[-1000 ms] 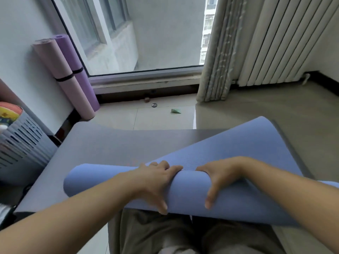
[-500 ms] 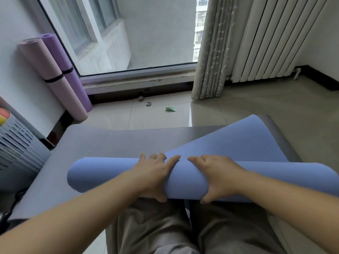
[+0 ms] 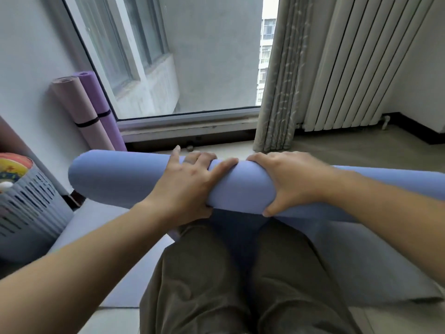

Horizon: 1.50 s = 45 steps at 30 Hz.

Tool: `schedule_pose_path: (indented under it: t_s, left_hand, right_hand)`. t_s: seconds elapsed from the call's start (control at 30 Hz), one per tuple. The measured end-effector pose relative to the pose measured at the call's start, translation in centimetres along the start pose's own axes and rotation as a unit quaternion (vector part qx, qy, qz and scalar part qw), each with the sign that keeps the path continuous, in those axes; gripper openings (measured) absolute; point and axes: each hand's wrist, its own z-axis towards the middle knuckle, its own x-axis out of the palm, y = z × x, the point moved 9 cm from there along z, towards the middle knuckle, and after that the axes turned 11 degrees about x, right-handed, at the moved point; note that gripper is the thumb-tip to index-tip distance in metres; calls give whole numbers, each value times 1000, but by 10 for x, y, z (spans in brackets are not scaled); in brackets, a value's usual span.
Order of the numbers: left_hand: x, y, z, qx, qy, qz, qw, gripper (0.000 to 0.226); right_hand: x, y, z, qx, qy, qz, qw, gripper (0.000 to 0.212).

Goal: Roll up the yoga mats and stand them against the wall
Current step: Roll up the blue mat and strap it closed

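The blue mat [image 3: 125, 179] is being clamped near its middle by both hands, set side by side and almost touching. The left hand [image 3: 190, 186] and the right hand [image 3: 289, 182] are each being curled over the top of the roll, with the thumbs being pressed in on the near side. The roll is being held crosswise, one end reaching well out to the left of the grip and the other running out of view to the right. Beneath the grip a grey mat [image 3: 361, 261] is lying flat. Beyond the grip and to its left, a pink mat [image 3: 79, 109] and a purple mat [image 3: 101, 104] are being propped, rolled and banded, against the wall [image 3: 24, 68]. The rolling is being judged finished or nearly so; whether a loose tail is hanging under the grip cannot be told. Next, the roll is needing to be held tight, tipped on end and stood beside those two.
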Motion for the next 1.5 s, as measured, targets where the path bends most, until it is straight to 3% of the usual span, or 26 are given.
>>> schedule_pose_path:
  t_s: [0.1, 0.23, 0.3, 0.43, 0.53, 0.6, 0.67, 0.83, 0.93, 1.13, 1.23, 1.37, 1.5]
  left_hand:
    - [11, -18, -9, 8, 85, -30, 996, 105]
    - [55, -72, -40, 34, 216, -138, 966, 105]
    - [68, -89, -50, 44, 247, -172, 953, 103]
    - [77, -83, -44, 39, 289, -253, 922, 99]
    - [99, -71, -33, 20, 363, -360, 859, 102]
    - [107, -64, -24, 16, 401, -382, 833, 104]
    - [108, -57, -17, 15, 406, -350, 844, 104]
    - [90, -70, -17, 51, 234, -170, 956, 109]
    - [96, -69, -15, 38, 177, -124, 976, 108]
    - [31, -37, 13, 55, 62, -88, 993, 105]
    - [11, -42, 10, 73, 87, -84, 990, 106]
    - [49, -76, -11, 91, 200, -141, 965, 105]
    - [73, -90, -27, 80, 243, -208, 944, 101]
  right_hand:
    - [17, 0, -15, 6, 100, 42, 994, 100]
    - [86, 15, -58, 5, 298, 84, 951, 94]
    - [110, 21, -71, 5, 344, 112, 932, 94]
    - [108, 16, -73, 14, 316, 107, 943, 109]
    - [96, 29, -74, -11, 190, -6, 982, 118]
    - [101, 37, -70, -18, 154, -27, 987, 117]
    - [109, 26, -55, 9, 177, 10, 984, 113]
    - [116, -5, -22, 47, 292, 138, 945, 101]
    - [113, -6, -13, 44, 306, 139, 941, 94]
    - [46, -21, 1, 22, 237, 160, 958, 81]
    - [45, -20, -9, 16, 304, 165, 938, 82]
    - [97, 0, -38, 20, 406, 157, 900, 85]
    - [115, 3, -51, 30, 401, 162, 901, 96]
